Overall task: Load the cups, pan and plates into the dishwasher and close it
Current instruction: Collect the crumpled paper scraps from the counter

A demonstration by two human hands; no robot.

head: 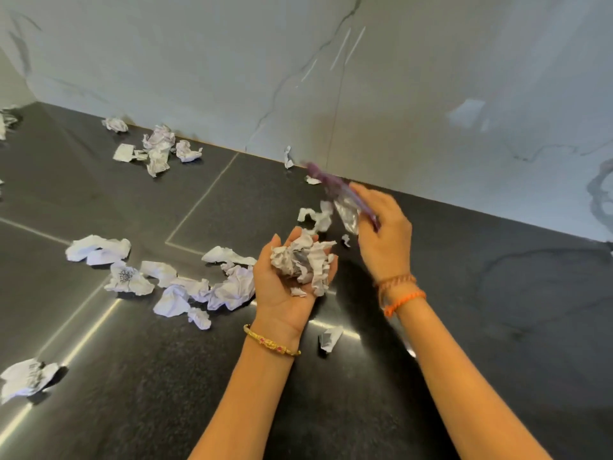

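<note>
The left hand (285, 280) lies palm-up, fingers (326, 260) loosely cupped under crumpled paper (302, 263) — a collecting bowl; right hand (381, 234) fingers pinch a blurred purple strip (335, 185) — just above it, probably to drop in.

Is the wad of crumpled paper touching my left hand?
Touching. The head view shows the wad of crumpled paper lying in the upturned palm of the left hand, with the fingers cupped under and around it.

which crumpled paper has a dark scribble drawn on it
The crumpled paper in the cluster left of the left hand; its face shows a dark scribble, the neighbours look plain white.
</note>
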